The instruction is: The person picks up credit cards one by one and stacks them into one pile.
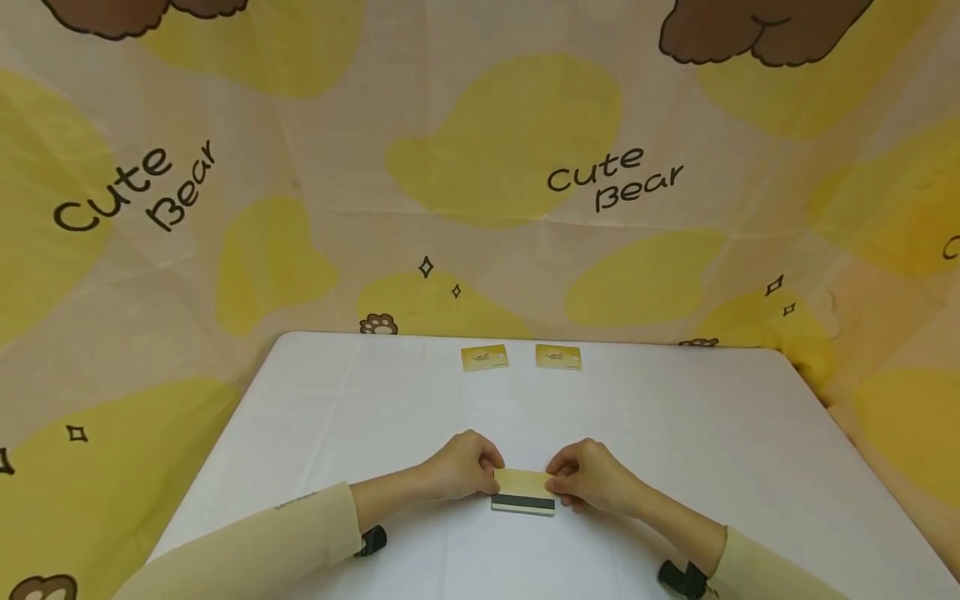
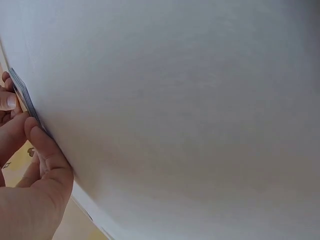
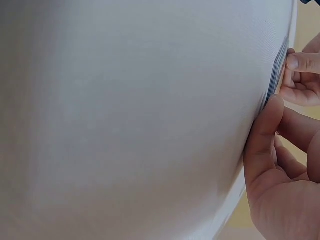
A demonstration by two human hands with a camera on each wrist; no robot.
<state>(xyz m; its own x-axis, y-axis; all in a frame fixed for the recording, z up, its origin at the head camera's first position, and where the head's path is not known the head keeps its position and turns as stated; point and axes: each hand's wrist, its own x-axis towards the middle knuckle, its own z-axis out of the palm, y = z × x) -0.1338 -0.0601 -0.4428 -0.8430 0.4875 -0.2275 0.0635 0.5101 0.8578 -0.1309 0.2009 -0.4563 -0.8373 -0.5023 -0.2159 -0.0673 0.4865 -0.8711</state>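
Observation:
A small stack of cards (image 1: 522,482) lies near the front middle of the table, its top card pale yellow with a dark stripe along the near side. My left hand (image 1: 467,467) pinches the stack's left end between thumb and fingers. At the right end, my right hand (image 1: 597,477) pinches it in the same way. Several thin card edges of the stack (image 2: 24,95) show in the left wrist view, close over the white cloth. The right wrist view shows the stack (image 3: 276,72) from its other end, with both thumbs on it.
Two yellow cards, a left one (image 1: 484,358) and a right one (image 1: 558,357), lie side by side near the far edge of the white table (image 1: 360,400). Behind the table hangs a patterned yellow and beige cloth (image 1: 480,250).

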